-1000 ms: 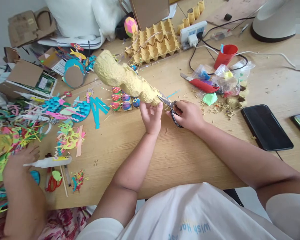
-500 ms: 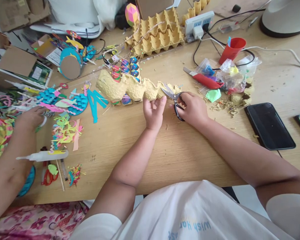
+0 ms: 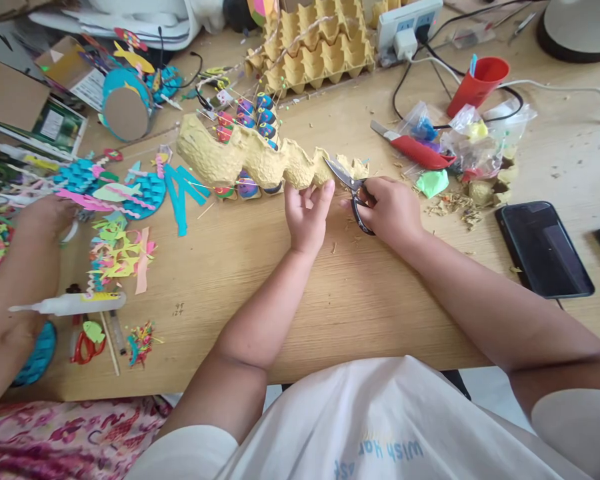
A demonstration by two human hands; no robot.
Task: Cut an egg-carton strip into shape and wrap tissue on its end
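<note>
My left hand (image 3: 307,217) grips a strip of yellow egg carton (image 3: 265,160) from below, near its right part, thumb up against the edge. The strip is held above the table and spans leftward in a row of cups. Black-handled scissors (image 3: 356,193) are in my right hand (image 3: 394,212), fingers through the loops. Their blades lie at the strip's upper edge, close to my left thumb; whether they are parted is hard to see. Behind the strip stand painted egg-carton pieces (image 3: 265,120) in blue, purple and red, partly hidden by it.
A co-worker's arm (image 3: 25,260) reaches in from the left, among paper cutouts (image 3: 120,257) and a glue bottle (image 3: 75,303). To the right are a red utility knife (image 3: 423,152), a red cup (image 3: 480,85), carton scraps (image 3: 463,212) and a phone (image 3: 545,250). Egg trays (image 3: 315,53) stand behind.
The view has shifted slightly, so the table's things sit a little differently in the picture. My hands, the strip and the scissors keep almost the same arrangement.
</note>
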